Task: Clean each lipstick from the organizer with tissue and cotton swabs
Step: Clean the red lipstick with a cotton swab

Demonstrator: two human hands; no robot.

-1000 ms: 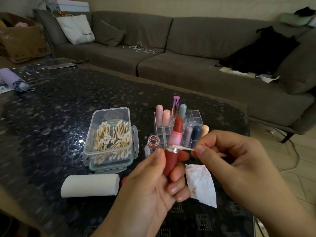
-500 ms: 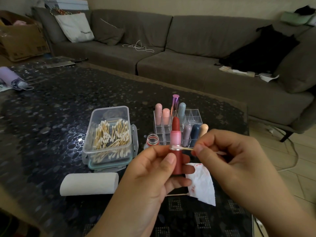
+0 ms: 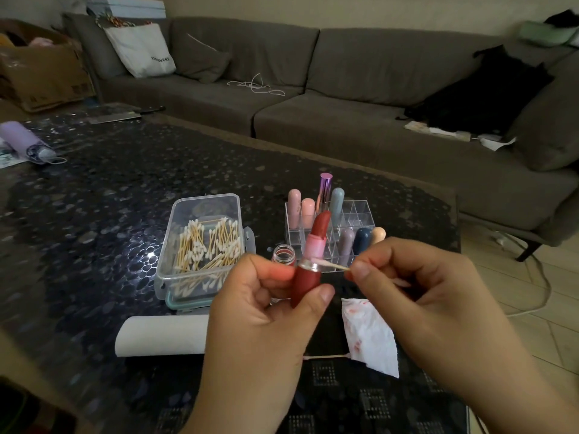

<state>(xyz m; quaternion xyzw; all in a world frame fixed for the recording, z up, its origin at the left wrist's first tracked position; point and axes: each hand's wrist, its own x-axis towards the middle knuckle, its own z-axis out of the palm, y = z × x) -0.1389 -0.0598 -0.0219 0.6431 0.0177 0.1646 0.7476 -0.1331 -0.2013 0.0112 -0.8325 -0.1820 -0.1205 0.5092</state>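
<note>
Over table (image 3: 94, 214), left hand (image 3: 266, 308) grips lipstick (image 3: 310, 270); right hand (image 3: 423, 296) pinches swab (image 3: 332, 264).

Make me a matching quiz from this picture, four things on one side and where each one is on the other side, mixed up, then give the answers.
Things:
1. open lipstick
2. cotton swab
3. stained tissue
4. paper roll

Places:
A. lying on the table in front of the box of swabs
B. held upright in the left hand
C. pinched in the right hand, tip at the lipstick's metal rim
D. lying on the table below the right hand

Pairs: 1-B, 2-C, 3-D, 4-A
</note>
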